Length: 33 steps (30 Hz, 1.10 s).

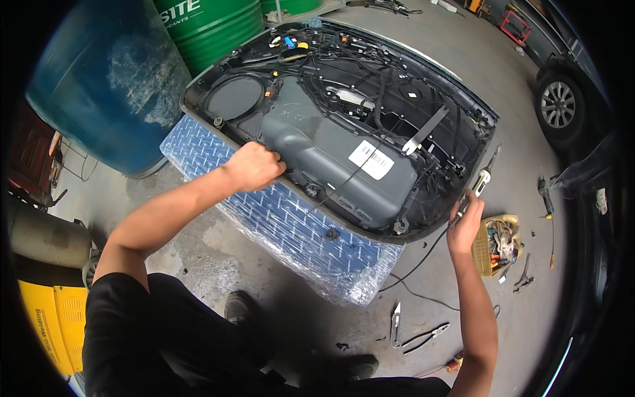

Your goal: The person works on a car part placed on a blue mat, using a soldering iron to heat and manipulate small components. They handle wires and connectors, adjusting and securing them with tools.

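Observation:
A dark car door panel [317, 142], its inner side up, lies across a blue film-wrapped box [284, 221] in front of me. My left hand [254, 167] is closed round the panel's near edge; its fingertips are partly hidden by the rim. At the panel's right end, my right hand [467, 221] grips a soldering iron [483, 182] with a white handle, its metal tip pointing up and away. The tip is apart from the panel. A black cord [428, 255] trails from the iron down to the left. The panel carries a round speaker grille [235, 99], wiring and a white label [371, 160].
A blue drum [109, 86] and a green drum [215, 33] stand at the left. On the floor at right are a yellow basket [488, 257] of tools, pliers [426, 337], snips [396, 325] and a screwdriver [552, 245]. A dark car [589, 86] stands far right.

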Each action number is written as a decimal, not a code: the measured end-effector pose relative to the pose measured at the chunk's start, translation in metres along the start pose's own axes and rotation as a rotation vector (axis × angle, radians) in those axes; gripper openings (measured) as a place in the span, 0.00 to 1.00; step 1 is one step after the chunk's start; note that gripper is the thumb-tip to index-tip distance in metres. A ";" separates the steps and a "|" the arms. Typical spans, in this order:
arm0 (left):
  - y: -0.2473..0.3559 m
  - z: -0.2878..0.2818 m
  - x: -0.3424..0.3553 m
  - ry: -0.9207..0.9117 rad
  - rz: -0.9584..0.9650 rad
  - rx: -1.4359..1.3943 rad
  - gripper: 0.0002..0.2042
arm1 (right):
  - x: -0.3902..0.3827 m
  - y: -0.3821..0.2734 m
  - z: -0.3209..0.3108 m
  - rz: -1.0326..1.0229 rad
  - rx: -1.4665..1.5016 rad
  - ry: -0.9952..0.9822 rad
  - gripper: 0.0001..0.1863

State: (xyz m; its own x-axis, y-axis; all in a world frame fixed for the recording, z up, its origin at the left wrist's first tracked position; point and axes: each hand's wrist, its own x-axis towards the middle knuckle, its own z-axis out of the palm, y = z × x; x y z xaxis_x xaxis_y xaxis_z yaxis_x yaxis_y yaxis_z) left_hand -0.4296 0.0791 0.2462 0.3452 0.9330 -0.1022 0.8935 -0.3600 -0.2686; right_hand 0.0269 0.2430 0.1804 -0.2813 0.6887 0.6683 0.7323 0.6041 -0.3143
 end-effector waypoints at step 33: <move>0.061 -0.092 0.085 0.087 0.053 -0.590 0.05 | 0.009 -0.036 -0.185 0.180 0.530 -0.050 0.19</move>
State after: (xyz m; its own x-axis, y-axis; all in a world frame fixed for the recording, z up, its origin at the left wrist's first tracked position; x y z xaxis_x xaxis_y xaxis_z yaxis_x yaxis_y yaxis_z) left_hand -0.3195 0.1369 0.3091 0.3934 0.9192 -0.0152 0.8744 -0.3690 0.3149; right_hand 0.1128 0.1529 0.3229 -0.2190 0.8098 0.5442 0.3631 0.5854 -0.7249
